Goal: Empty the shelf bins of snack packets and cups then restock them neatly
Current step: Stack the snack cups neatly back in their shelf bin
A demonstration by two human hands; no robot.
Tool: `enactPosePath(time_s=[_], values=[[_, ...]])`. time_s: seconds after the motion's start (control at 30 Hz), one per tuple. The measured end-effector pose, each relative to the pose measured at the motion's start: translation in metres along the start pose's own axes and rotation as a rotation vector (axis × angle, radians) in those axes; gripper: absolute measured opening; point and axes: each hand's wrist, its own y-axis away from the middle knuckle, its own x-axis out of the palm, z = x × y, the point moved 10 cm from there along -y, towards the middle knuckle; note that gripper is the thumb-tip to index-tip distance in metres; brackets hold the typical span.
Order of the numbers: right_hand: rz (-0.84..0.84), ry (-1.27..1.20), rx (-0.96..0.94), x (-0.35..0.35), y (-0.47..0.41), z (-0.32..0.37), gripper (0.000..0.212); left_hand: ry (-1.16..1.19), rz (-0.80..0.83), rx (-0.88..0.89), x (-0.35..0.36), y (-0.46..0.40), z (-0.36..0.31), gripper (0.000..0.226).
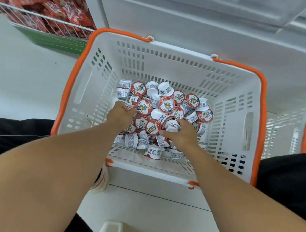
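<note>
Both hands are digging into the pile of small sealed cups [164, 115] lying in the white basket [173, 65] at frame centre: left hand [120, 114] is gripping one cup, right hand [181, 132] another. Red snack packets [52, 7] are sitting in the wire shelf bin [45, 23] at upper left, so the cup restocking seems only partly done.

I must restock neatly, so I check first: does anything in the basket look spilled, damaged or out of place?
No damage shows. The cups lie jumbled in the white basket, some upright, some sideways or upside down. Both hands, left hand and right hand, grip cups there.
</note>
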Motion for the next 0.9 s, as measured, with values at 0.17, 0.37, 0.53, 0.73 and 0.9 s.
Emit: enactPosePath(time_s=[0.17, 0.37, 0.53, 0.73, 0.9], values=[[0.051, -0.433, 0.274, 0.004, 0.017, -0.009, 0.055, 0.027, -0.204, 0.127, -0.028, 0.028, -0.025, 0.039], [0.182, -0.591, 0.072, -0.019, 0.027, 0.064, 0.033, 0.42, 0.184, 0.116, -0.015, 0.059, -0.066, 0.046], [0.156, -0.45, -0.35, -0.077, 0.06, 0.16, 0.037, 0.76, 0.505, 0.091, -0.027, 0.103, -0.142, 0.013], [-0.096, -0.059, -0.818, -0.136, 0.134, 0.248, 0.027, 0.437, 0.53, 0.385, -0.119, 0.163, -0.232, 0.054], [-0.22, 0.054, -0.976, -0.14, 0.189, 0.271, 0.039, 0.273, 0.386, 0.421, -0.161, 0.196, -0.245, 0.053]])
